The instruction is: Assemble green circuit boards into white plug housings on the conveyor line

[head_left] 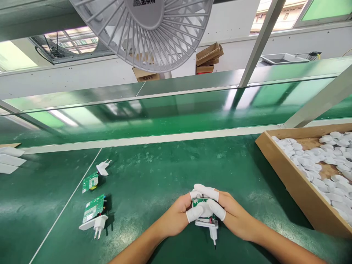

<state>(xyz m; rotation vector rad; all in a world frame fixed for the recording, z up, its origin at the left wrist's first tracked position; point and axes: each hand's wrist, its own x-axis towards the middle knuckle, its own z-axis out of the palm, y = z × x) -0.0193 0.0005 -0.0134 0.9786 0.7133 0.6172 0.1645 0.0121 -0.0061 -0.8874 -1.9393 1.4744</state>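
Note:
Both my hands meet low in the middle of the green bench and grip one small assembly: a green circuit board (200, 201) on a white plug base (209, 228) whose pins point toward me. My left hand (178, 213) pinches it from the left. My right hand (229, 214) wraps it from the right. White finger cots cover my thumbs and fingertips. At the left lie two more boards with plugs, one near (94, 214) and one farther back (95, 176).
A cardboard box (291, 179) with several white plastic shells stands at the right. White parts (9, 160) lie at the far left edge. A green conveyor belt (176, 113) runs across behind the bench. A white fan (145, 33) hangs overhead.

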